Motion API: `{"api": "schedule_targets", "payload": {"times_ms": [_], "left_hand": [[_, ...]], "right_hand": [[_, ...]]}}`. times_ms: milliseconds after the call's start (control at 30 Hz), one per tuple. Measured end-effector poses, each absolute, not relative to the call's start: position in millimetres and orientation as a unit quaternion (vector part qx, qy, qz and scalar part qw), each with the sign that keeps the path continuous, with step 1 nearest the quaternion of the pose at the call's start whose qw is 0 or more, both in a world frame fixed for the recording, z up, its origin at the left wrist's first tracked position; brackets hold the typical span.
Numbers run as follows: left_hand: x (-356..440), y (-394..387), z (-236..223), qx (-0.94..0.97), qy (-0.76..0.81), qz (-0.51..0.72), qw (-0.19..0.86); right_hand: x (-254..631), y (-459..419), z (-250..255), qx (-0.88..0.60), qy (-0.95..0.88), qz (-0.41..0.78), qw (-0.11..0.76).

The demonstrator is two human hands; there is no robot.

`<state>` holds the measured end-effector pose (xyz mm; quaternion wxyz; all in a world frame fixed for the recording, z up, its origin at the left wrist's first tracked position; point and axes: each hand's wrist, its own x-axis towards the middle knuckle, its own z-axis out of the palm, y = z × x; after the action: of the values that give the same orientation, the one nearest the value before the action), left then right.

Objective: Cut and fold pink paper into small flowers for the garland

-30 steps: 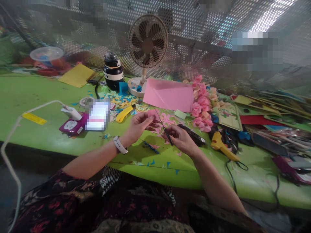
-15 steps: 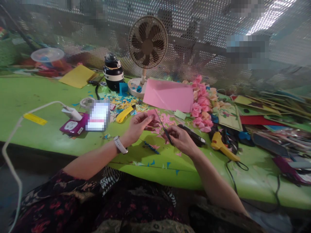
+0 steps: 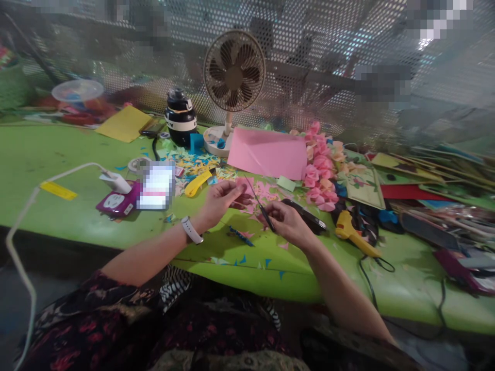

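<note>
Between the thumb and fingers of my left hand [image 3: 221, 202] is a small piece of pink paper [image 3: 242, 182], partly covered by the fingers. My right hand [image 3: 288, 221] is closed around a pair of scissors [image 3: 266, 214], whose thin blades point up and left toward the pink piece. Whether the blades touch the paper, I cannot tell. Below and behind both hands lie pink paper scraps [image 3: 266, 189]. A dark blue patterned pen-like stick [image 3: 242, 236] rests on the table between my wrists. Just beyond my right hand lies a long black case-like object [image 3: 307, 216].
On the green table [image 3: 147, 226] stand a fan [image 3: 234, 77] and a black bottle [image 3: 181, 121]. Pink paper sheets [image 3: 266, 154] lie behind my hands, beside pink paper flowers [image 3: 319, 170]. A yellow cutter [image 3: 198, 183], a phone [image 3: 155, 185] and a yellow glue gun [image 3: 353, 234] lie around.
The view has shifted very slightly. Both hands stay nearly in place, with the scissors still by the pink paper piece.
</note>
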<state>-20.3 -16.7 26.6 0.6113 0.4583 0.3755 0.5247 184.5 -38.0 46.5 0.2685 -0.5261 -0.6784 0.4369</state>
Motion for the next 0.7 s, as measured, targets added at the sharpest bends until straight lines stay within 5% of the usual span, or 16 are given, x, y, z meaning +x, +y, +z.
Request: {"api": "schedule_targets", "payload": {"times_ms": [700], "left_hand": [[-21.0,-15.6,26.8,0.453,0.365,0.527,0.620]], "right_hand": [[186.3,-37.5,50.0,-0.521,-0.677,0.448,0.264]]}}
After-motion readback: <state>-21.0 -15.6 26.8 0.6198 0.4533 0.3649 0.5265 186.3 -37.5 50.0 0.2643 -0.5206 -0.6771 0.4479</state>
